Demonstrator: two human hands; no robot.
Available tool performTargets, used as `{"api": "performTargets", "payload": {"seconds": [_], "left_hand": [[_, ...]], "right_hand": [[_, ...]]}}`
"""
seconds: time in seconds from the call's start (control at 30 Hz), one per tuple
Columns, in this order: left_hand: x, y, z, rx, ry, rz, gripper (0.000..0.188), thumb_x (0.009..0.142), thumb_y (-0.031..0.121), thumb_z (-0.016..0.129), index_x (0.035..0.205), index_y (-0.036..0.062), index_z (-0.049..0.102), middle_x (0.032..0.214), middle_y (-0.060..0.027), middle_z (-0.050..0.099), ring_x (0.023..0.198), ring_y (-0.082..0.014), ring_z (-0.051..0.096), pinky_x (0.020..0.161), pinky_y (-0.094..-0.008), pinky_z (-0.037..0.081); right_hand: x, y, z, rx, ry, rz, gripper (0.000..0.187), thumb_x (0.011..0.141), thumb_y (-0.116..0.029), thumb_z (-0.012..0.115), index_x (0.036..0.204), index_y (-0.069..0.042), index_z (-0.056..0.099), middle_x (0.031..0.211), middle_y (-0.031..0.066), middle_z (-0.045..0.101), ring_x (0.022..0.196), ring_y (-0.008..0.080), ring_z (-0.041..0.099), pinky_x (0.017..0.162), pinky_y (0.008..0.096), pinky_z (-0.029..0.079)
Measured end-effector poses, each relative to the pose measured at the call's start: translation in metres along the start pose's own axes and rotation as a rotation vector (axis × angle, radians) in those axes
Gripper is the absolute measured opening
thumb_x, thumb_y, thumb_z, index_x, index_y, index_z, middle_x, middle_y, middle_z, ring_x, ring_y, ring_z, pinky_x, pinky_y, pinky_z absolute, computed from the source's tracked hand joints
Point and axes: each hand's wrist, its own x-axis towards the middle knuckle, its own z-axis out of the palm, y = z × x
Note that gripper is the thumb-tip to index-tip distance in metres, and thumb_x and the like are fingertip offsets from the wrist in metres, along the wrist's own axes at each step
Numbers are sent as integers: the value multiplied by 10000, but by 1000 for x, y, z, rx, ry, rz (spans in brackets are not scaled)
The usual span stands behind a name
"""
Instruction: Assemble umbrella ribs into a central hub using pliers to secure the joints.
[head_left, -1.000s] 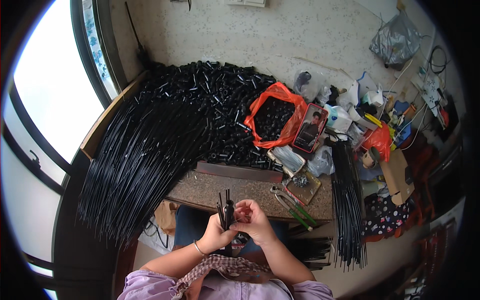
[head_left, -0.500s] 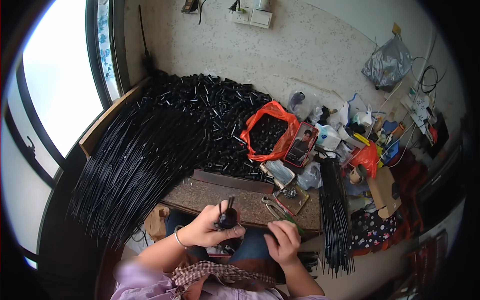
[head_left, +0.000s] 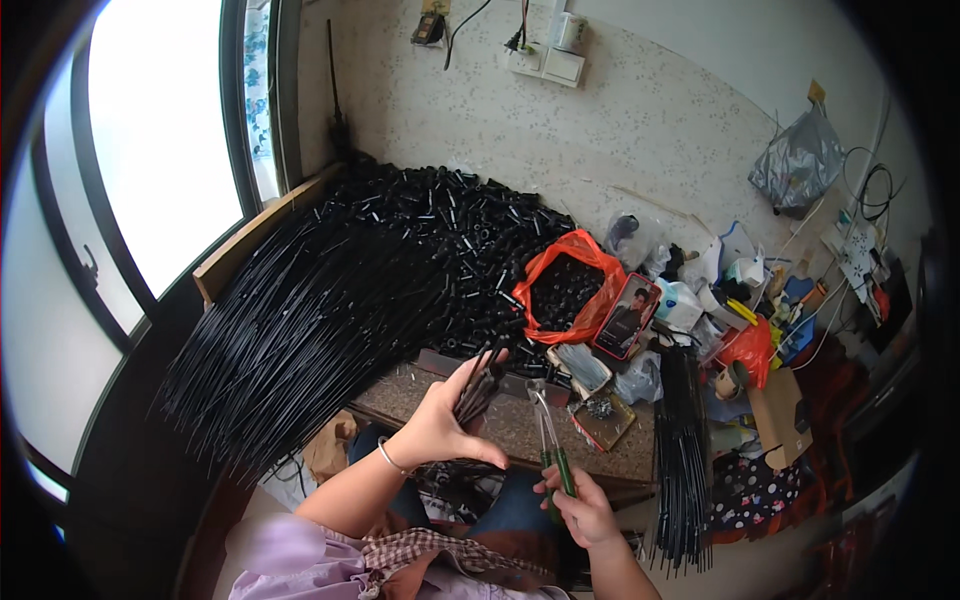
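Observation:
My left hand (head_left: 447, 418), a bracelet at its wrist, is raised before the table's front edge. Its fingers are closed around a dark tube-like piece with thin black rods (head_left: 480, 393), and the thumb sticks out away from it. What lies inside the palm is hidden. In my right hand (head_left: 586, 508) is a pair of pincers (head_left: 549, 440) with green handles, jaws pointing up and away from me. The pincers' metal head is close to the right of the black piece, apart from it.
A large heap of short black tubes (head_left: 450, 215) and a spread of long black rods (head_left: 310, 320) cover the table's left. An orange plastic bag (head_left: 527, 312) holds small black parts. Beside it are a phone (head_left: 627, 316), a shallow tray (head_left: 606, 428) and a rod bundle (head_left: 682, 470).
My right hand has picked up the pincers from the table and brought them beside my left hand. The left hand has turned and its thumb has swung out. The whole view has shifted slightly.

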Motion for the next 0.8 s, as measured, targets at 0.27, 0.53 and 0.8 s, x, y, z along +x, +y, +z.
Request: {"api": "performTargets", "payload": {"seconds": [0.27, 0.53, 0.8], "left_hand": [[-1, 6, -1, 121, 192, 90, 938, 437, 385, 886, 1195, 19, 472, 743, 28, 546, 621, -20, 438, 548, -183, 375], [-2, 21, -6, -173, 88, 93, 759, 455, 403, 874, 1017, 0, 563, 788, 7, 569, 699, -51, 488, 644, -202, 415], [0, 20, -9, 151, 153, 81, 612, 493, 304, 883, 924, 14, 561, 704, 5, 556, 627, -35, 480, 573, -190, 414]], "right_hand": [[-25, -55, 54, -1744, 153, -1087, 196, 552, -166, 740, 660, -69, 608, 988, 26, 535, 986, 340, 445, 866, 454, 327], [-21, -19, 21, 111, -424, 137, 314, 841, -263, 576, 911, 42, 575, 850, 266, 601, 669, 325, 623, 571, 353, 514], [9, -26, 45, -915, -329, -160, 484, 684, -121, 722, 1070, -27, 446, 711, 63, 577, 559, 142, 578, 513, 253, 460]]}}
